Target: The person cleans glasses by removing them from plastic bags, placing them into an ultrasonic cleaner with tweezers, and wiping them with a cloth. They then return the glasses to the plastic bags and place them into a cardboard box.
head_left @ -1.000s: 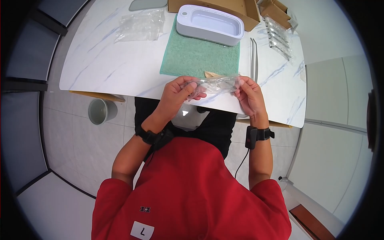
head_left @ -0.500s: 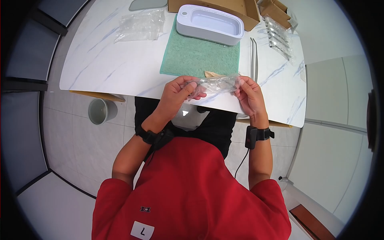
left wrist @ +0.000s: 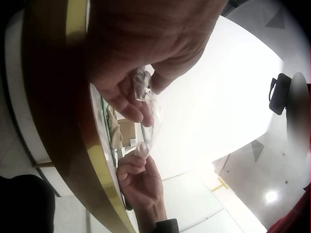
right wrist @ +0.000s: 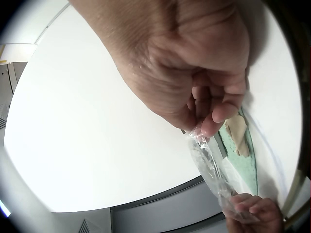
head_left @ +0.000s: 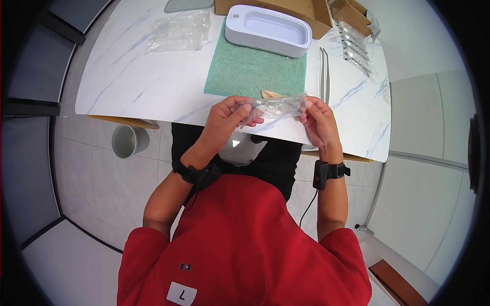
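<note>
Between both hands a crinkled clear plastic bag (head_left: 275, 108) is stretched sideways over the table's front edge. Something thin and see-through lies inside, but I cannot tell its kind. My left hand (head_left: 228, 113) pinches the left end, thumb on top and fingers beneath. At the other end, my right hand (head_left: 319, 120) pinches the bag between thumb and fingertips. The right wrist view shows the bag (right wrist: 211, 167) running from the right fingertips down to the left hand (right wrist: 256, 213). Just behind the bag, a beige cloth (head_left: 270, 94) lies at the front of a green towel (head_left: 250, 74).
A white ultrasonic cleaner (head_left: 268, 48) with an open basin stands on the towel. Long metal tweezers (head_left: 324, 76) lie to the right, near several bagged items (head_left: 353, 48). Flat clear bags (head_left: 178, 33) lie at left, cardboard boxes (head_left: 321, 18) behind. A bin (head_left: 127, 141) stands on the floor.
</note>
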### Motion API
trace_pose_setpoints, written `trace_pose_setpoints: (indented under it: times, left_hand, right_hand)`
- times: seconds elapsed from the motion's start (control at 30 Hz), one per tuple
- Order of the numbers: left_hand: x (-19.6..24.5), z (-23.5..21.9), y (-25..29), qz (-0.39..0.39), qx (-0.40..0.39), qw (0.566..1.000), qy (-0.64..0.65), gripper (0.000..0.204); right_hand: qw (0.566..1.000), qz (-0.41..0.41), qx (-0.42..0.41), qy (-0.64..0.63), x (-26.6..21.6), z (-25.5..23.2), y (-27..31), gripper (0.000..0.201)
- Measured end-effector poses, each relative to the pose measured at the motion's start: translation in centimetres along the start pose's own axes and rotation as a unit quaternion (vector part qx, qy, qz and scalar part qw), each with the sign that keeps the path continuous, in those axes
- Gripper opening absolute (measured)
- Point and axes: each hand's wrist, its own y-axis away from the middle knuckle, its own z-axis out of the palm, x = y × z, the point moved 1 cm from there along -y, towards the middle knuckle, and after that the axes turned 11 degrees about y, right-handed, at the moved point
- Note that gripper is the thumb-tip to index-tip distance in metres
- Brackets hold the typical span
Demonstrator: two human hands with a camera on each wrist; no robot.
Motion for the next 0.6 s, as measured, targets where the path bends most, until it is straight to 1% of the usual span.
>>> trace_pose_setpoints:
  times: [0.6]
  left_hand:
    - [-0.18,-0.19,-0.03,0.002,0.003,1.0,-0.004,0.029]
  right_hand:
    - [1.0,-0.004,0.001,0.006,-0.25,0.36,0.27,0.016]
